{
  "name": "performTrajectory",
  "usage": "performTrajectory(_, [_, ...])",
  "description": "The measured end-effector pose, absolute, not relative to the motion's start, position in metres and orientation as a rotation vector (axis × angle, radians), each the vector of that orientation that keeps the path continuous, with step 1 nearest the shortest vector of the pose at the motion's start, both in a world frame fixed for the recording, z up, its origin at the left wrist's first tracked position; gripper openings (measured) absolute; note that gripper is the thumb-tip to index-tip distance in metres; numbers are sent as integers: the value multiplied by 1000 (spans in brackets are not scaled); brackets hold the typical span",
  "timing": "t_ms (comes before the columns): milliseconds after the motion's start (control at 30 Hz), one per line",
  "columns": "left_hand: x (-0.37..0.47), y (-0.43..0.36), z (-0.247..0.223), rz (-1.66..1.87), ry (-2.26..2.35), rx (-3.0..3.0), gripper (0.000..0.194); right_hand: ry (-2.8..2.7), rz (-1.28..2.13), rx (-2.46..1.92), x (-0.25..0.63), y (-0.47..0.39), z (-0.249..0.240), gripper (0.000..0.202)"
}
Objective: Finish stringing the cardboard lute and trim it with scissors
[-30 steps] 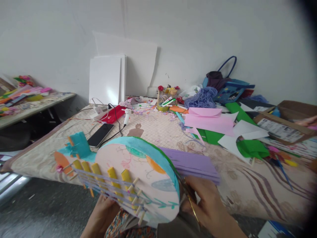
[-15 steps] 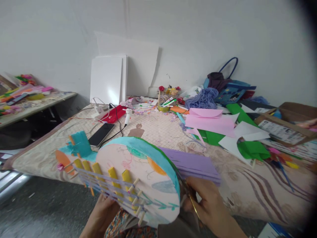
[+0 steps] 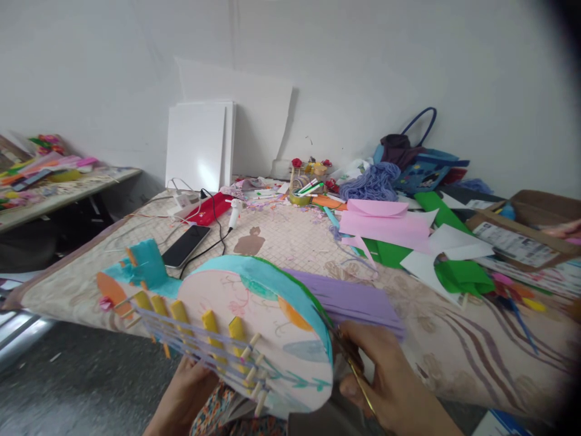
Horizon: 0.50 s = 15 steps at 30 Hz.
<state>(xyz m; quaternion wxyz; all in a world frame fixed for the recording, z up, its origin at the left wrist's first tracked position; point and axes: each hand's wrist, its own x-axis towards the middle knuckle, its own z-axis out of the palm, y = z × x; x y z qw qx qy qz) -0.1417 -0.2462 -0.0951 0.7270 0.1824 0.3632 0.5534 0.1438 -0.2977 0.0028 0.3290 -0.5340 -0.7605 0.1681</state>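
A craft instrument [image 3: 254, 297], with a rounded painted body, turquoise rim, yellow blocks, sticks and purple strands, is held tilted over the table's front edge. My left hand [image 3: 195, 381] is closed on it from below, its fingertips partly hidden behind it. At the right rim, my right hand [image 3: 376, 363] grips gold-handled scissors [image 3: 361, 381], whose dark blades lie along the turquoise and green edge. Purple sheets [image 3: 349, 300] lie on the table just behind the instrument.
A phone [image 3: 186, 246], glue gun [image 3: 233, 213] and cables lie behind the instrument. Pink paper [image 3: 385, 225], green pieces, blue yarn [image 3: 372, 181] and a cardboard box [image 3: 521, 233] are on the right. White boards [image 3: 196, 145] lean on the wall.
The instrument has shifted slightly right and down, its neck end a little left. My right hand and the scissors have moved slightly with its rim.
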Motion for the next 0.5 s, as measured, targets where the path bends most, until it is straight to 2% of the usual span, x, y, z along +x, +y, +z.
performTrajectory(300, [-141, -246, -94, 1234, 826, 403, 63, -2043, 416, -1425, 146, -298, 3, 50])
performTrajectory(500, [-144, -246, -98, 1228, 832, 415, 73, -2060, 346, -1407, 146, -295, 0, 42])
